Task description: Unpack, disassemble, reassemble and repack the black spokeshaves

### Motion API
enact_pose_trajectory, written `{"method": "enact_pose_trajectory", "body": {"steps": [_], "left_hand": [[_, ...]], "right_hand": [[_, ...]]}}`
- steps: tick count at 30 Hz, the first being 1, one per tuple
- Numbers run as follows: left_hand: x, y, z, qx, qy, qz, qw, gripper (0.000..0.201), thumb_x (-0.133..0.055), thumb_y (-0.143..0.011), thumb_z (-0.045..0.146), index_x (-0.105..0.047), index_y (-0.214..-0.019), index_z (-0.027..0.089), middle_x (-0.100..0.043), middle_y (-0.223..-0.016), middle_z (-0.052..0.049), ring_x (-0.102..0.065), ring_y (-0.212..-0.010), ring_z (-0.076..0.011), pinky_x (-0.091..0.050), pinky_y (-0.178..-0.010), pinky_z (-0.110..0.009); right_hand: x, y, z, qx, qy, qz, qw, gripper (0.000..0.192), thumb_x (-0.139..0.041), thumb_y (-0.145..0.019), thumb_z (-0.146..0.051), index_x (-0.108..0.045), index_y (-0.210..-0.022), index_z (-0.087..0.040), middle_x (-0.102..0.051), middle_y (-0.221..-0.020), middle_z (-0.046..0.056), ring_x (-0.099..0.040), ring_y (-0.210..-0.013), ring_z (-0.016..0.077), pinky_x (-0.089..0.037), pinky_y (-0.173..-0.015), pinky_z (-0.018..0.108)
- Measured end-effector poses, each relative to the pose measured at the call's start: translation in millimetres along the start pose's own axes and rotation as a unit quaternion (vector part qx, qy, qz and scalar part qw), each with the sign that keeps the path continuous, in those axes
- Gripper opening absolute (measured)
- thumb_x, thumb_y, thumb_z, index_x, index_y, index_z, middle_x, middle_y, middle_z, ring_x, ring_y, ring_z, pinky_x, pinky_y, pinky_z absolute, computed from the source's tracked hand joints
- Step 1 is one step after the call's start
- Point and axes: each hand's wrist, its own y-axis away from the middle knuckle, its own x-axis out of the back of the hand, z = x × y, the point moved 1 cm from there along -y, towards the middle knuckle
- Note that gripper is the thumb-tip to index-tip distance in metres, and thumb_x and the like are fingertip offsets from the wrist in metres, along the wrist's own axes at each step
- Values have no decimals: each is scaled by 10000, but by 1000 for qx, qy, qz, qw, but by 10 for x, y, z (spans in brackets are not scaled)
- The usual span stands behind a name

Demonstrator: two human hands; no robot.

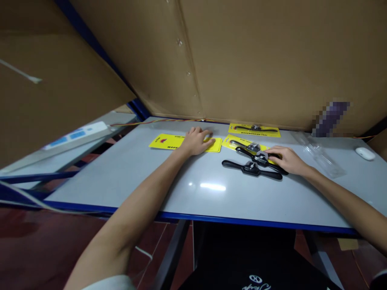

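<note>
- Spokeshave [262,158] lies on the table [136,177], partly over a yellow card [238,141]; the right hand [287,159] rests on its right handle, fingers curled loosely over it, palm down; whether the grip is closed I cannot tell
- Right forearm reaches in from the lower right, low over the table, wrist straight
- Left hand [197,141] lies flat, fingers spread and slightly bent, pressing on a second yellow card [169,141] at the far left; it holds nothing
- Left arm stretches long from the lower left, elbow nearly straight
- Another spokeshave [250,169] lies loose just in front of the first; a packed one on its card [254,129] sits by the cardboard wall
- Clear plastic shell [320,155] and a white earbud case [365,153] lie at the right
</note>
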Motion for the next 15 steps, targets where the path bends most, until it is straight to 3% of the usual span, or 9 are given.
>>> {"method": "enact_pose_trajectory", "body": {"steps": [4, 7, 11, 15], "left_hand": [[55, 2, 34, -28, 16, 0, 999, 623, -434, -1052, 593, -768, -1383, 185, -667, -1184, -187, -570, -1126, -359, -483, -1077, -547], [149, 14, 117, -87, 47, -5, 995, 640, -385, -1075, 563, -788, -1342, 144, -667, -1232, -200, -583, -1151, -351, -479, -1103, -535], [222, 46, 262, -154, 74, 0, 985, 632, -354, -1097, 553, -785, -1332, 156, -689, -1299, -187, -605, -1208, -345, -486, -1132, -527], [218, 91, 391, -198, 102, -47, 974, 565, -415, -1070, 506, -760, -1365, 169, -717, -1375, -177, -643, -1277, -357, -508, -1151, -527]], "right_hand": [[6, 63, -88, -3, -15, -24, 1000, 338, -650, -1009, -348, -857, -1274, -311, -831, -1301, 78, -776, -1178, 318, -590, -1065, 532], [2, 69, -61, -26, -44, -32, 998, 359, -671, -996, -401, -857, -1285, -298, -828, -1320, 78, -781, -1194, 322, -589, -1089, 529], [-21, 38, 89, -62, -88, 5, 994, 328, -679, -979, -385, -877, -1226, -298, -818, -1351, 73, -757, -1282, 342, -536, -1181, 589], [-28, -3, 227, -74, -112, 43, 990, 319, -680, -975, -400, -882, -1197, -295, -829, -1326, 75, -763, -1261, 338, -539, -1174, 593]]}}
